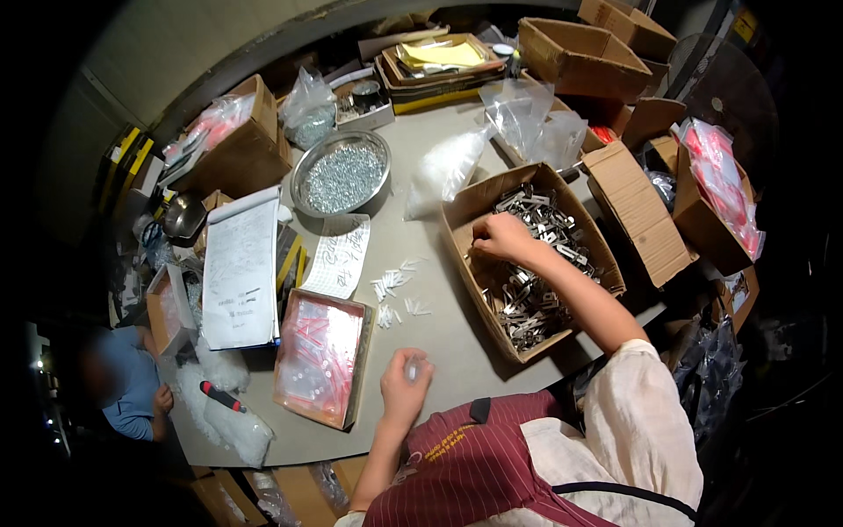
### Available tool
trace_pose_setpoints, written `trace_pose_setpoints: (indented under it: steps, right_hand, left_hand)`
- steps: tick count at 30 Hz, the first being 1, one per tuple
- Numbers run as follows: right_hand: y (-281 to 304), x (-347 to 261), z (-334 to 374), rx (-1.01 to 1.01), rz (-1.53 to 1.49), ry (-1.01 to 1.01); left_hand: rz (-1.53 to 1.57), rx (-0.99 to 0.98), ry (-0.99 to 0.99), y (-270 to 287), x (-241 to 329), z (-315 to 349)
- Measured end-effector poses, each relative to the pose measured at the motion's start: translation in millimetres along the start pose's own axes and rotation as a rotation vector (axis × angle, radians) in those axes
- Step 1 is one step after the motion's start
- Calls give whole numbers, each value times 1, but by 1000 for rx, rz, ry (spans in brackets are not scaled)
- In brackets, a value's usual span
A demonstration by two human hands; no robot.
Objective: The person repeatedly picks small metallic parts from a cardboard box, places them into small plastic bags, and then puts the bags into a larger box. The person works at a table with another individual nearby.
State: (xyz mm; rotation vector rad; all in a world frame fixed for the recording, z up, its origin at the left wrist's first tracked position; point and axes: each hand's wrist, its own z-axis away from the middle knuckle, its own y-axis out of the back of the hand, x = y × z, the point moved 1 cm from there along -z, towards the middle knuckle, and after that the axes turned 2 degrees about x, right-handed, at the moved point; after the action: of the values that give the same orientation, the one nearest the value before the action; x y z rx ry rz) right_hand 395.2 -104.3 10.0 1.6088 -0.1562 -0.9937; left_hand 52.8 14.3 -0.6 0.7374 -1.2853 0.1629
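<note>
My right hand (502, 237) reaches into an open cardboard box (470, 279) of loose metal clip-like pieces (537, 303). Its fingers are drawn together by the box's left wall, and what they pinch is hidden. Near the table's front edge, my left hand (405, 386) is curled round something small and pale, too blurred to name. Small white plastic pieces (389, 283) lie in little groups on the table between the hands and the far bowl. Left of my left hand sits a shallow box (353, 386) with clear bags and red-edged strips.
A metal bowl (300, 195) of small shiny parts stands farther back, beside a clear bag of white pieces (448, 167). Papers on a clipboard (239, 272) lie left. Cardboard boxes (575, 66) line the back and right. A person in blue (132, 386) is at the far left.
</note>
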Motion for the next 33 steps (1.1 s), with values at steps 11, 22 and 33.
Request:
trace_pose_setpoints:
  steps: [11,22,33]
  right_hand:
    - [-10,34,55,-106,354,467]
    - [23,-16,67,-60,213,502]
    - [68,-139,144,-161,-416,598]
  left_hand:
    - [105,-35,23,-16,6,-2]
    - [-44,75,-131,-8,0,13]
    - [-202,137,-873,19,117,3]
